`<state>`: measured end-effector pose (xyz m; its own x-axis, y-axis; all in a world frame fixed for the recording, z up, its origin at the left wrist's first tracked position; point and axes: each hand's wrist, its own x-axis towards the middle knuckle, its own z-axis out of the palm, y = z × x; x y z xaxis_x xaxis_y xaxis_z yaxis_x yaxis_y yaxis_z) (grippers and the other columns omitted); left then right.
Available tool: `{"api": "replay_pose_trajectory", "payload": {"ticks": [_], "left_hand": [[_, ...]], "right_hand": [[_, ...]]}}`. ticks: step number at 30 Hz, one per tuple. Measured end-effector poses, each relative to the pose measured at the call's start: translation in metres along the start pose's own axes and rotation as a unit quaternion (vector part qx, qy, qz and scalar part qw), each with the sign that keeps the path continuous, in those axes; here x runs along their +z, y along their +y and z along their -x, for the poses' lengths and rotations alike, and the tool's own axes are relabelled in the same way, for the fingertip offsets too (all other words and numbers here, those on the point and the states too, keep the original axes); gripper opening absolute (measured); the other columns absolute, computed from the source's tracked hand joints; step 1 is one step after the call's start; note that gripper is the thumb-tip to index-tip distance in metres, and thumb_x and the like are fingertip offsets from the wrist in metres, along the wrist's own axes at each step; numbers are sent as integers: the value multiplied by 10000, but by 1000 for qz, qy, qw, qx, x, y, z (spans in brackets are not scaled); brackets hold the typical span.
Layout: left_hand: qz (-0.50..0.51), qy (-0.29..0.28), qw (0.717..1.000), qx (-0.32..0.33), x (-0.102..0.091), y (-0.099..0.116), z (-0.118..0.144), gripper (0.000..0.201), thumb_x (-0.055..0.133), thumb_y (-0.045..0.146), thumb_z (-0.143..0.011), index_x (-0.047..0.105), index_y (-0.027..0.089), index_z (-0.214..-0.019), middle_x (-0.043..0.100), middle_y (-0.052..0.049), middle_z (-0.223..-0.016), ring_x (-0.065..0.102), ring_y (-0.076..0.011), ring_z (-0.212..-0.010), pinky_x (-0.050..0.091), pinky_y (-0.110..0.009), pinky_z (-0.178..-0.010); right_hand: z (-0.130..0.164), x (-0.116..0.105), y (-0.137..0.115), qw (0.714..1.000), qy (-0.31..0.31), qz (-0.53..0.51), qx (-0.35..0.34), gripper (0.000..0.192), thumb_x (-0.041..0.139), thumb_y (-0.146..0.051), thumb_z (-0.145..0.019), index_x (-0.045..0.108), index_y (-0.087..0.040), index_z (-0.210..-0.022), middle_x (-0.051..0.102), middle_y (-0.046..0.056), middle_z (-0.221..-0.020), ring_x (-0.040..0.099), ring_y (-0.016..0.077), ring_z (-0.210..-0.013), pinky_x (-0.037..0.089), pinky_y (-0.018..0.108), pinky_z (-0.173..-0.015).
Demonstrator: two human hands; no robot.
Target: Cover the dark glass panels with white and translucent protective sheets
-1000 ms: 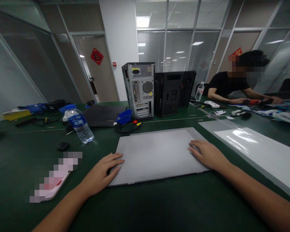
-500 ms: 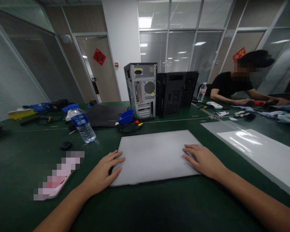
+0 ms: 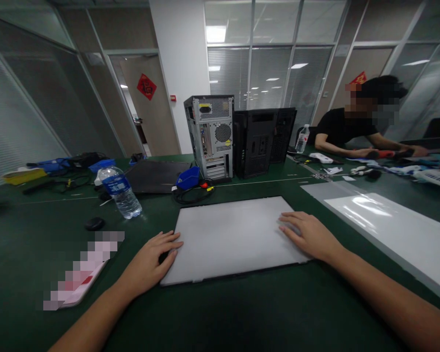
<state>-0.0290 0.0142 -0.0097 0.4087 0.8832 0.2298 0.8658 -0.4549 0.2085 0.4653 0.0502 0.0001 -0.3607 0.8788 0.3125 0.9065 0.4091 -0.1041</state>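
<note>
A flat grey panel (image 3: 231,235) lies on the green table (image 3: 220,313) straight in front of me. My left hand (image 3: 152,261) rests on the panel's near left edge, fingers spread and curled over the rim. My right hand (image 3: 308,235) lies palm down on the panel's right side, fingers apart. Neither hand lifts the panel off the table.
A water bottle (image 3: 119,191) and a small black puck (image 3: 94,223) stand left of the panel. Two computer towers (image 3: 212,137) and a blue bin (image 3: 188,178) sit behind it. A long white panel (image 3: 392,230) lies to the right. Another person (image 3: 355,127) works at the far right.
The panel has slid and turned slightly under my hands; its near left corner now sits a little further left. Both hands stayed on its edges.
</note>
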Motion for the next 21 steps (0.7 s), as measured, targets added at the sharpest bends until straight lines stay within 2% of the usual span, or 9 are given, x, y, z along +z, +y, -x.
{"api": "replay_pose_trajectory", "payload": {"ticks": [3,6,8,10,11,13,15,21], "left_hand": [[0,2,1000,0,1,1,-1,422,484,505,-1001,703,312,-1307,629,-33,-1453,540,-287,-1388,361,-575,-1200],[1,7,1000,0,1,2,-1,421,492,504,-999,701,312,-1310,630,-37,-1452,543,-289,-1385,370,-574,-1195],[4,10,1000,2,0,3,0,415,498,498,-996,704,312,-1306,632,-39,-1450,546,-291,-1383,376,-573,-1190],[6,13,1000,4,0,4,1,407,500,488,-996,706,316,-1302,632,-39,-1449,547,-292,-1382,381,-573,-1187],[6,14,1000,4,0,4,1,403,502,485,-996,707,319,-1301,631,-38,-1450,546,-293,-1382,381,-574,-1186],[5,15,1000,4,-1,5,1,401,504,482,-994,706,324,-1302,629,-36,-1453,544,-295,-1384,380,-577,-1186],[3,12,1000,3,-2,6,2,401,504,481,-993,705,326,-1304,631,-35,-1451,543,-298,-1385,381,-582,-1184],[4,11,1000,3,-4,6,3,398,502,467,-997,695,331,-1318,626,-33,-1457,539,-297,-1389,387,-583,-1179]], "right_hand": [[2,0,48,990,29,85,104,554,413,-520,-991,673,-158,-1321,600,164,-1398,523,360,-1302,420,566,-1079],[16,0,104,954,41,158,251,647,455,-522,-957,567,-89,-1423,476,260,-1488,410,441,-1385,402,599,-1061],[27,1,134,921,20,172,349,738,459,-615,-932,540,-90,-1444,424,302,-1507,366,504,-1391,385,640,-1032],[34,2,152,890,-22,142,433,810,389,-726,-918,564,-113,-1417,459,323,-1457,433,541,-1312,408,664,-953],[36,3,156,881,-44,124,455,828,343,-759,-916,578,-130,-1400,491,322,-1421,476,542,-1263,424,663,-911],[37,4,156,884,-67,113,449,791,267,-742,-942,592,-169,-1380,544,296,-1361,535,517,-1191,451,643,-856],[35,6,150,900,-65,141,408,691,241,-648,-985,592,-196,-1371,569,265,-1332,556,489,-1166,468,620,-839],[27,2,124,920,-38,178,346,534,296,-441,-1015,600,-141,-1336,619,246,-1250,599,411,-1122,506,534,-841]]}}
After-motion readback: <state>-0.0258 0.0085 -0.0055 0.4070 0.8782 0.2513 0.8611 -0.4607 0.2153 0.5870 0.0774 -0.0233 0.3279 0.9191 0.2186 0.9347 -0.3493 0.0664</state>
